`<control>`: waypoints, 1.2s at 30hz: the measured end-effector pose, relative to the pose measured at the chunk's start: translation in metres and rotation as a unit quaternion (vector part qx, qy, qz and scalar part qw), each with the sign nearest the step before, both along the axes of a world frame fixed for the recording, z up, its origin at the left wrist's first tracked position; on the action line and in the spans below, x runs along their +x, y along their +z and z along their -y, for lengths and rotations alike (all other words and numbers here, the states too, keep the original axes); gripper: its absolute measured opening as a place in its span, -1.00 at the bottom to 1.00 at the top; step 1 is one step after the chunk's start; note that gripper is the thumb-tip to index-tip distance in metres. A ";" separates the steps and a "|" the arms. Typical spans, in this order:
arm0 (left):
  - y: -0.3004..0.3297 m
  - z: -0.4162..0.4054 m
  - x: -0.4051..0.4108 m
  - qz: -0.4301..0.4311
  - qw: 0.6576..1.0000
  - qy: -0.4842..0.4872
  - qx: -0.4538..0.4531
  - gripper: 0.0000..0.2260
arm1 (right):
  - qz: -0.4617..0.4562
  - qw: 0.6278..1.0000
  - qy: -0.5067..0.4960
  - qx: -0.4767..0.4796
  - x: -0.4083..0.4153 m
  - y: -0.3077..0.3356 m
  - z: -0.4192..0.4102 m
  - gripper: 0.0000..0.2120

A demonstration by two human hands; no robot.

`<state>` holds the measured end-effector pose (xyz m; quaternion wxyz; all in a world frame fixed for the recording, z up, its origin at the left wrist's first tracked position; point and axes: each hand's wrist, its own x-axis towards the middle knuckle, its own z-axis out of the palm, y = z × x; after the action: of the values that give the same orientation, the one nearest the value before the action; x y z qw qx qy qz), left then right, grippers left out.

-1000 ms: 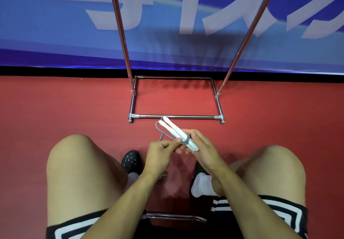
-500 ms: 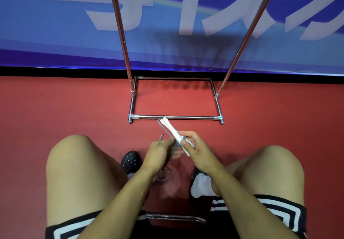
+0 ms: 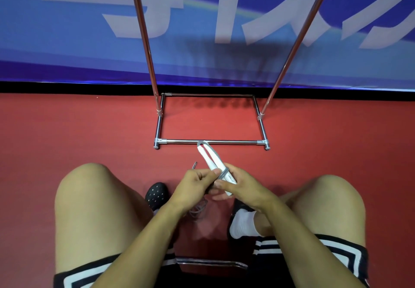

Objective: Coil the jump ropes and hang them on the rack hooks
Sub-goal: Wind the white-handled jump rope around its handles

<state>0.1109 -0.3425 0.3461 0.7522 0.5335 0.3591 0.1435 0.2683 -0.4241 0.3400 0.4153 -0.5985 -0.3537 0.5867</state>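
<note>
Your right hand [image 3: 243, 183] grips the two white handles [image 3: 212, 161] of the jump rope [image 3: 223, 173] together, fingers curled round their near ends so they stay side by side and point away from you toward the rack. That gives a stiff core to wind on. A few grey turns already cross the handles where your thumb pins them. Your left hand [image 3: 194, 185] pinches the grey cord just beside those turns, fingers closed on it, likely to keep it taut as it goes round. The slack hangs down between your knees, and a loose tangle lies on the red floor [image 3: 67, 130] near your left shoe [image 3: 157, 194].

The rack [image 3: 212, 141] stands just beyond the handle tips, its base bar across the floor and its two poles rising out of the picture. The hooks are not in view, so you will have to lift the bundle up out of frame. The trailing cord could snag under your shoe.
</note>
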 end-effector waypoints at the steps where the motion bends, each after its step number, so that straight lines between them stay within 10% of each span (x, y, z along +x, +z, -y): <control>1: 0.004 0.000 0.000 -0.009 1.000 -0.016 0.011 -0.72 | -0.033 0.999 0.007 -0.002 0.000 0.003 0.001 -0.65; 9: 0.001 -0.003 0.003 -0.101 0.993 -0.014 0.064 -0.75 | 0.204 0.977 0.058 0.012 0.006 0.005 0.008 -0.75; 23: -0.024 -0.010 -0.005 -0.124 0.989 0.056 0.063 -0.76 | 0.317 0.948 0.020 0.006 0.006 -0.013 0.002 -0.82; 36: -0.024 -0.004 0.000 -0.086 0.993 0.071 0.038 -0.76 | 0.122 0.991 -0.060 -0.012 0.006 -0.009 -0.003 -0.79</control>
<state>0.1108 -0.3386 0.3218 0.6855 0.5454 0.4537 0.1635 0.2744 -0.4212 0.3310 0.3962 -0.6905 -0.3582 0.4877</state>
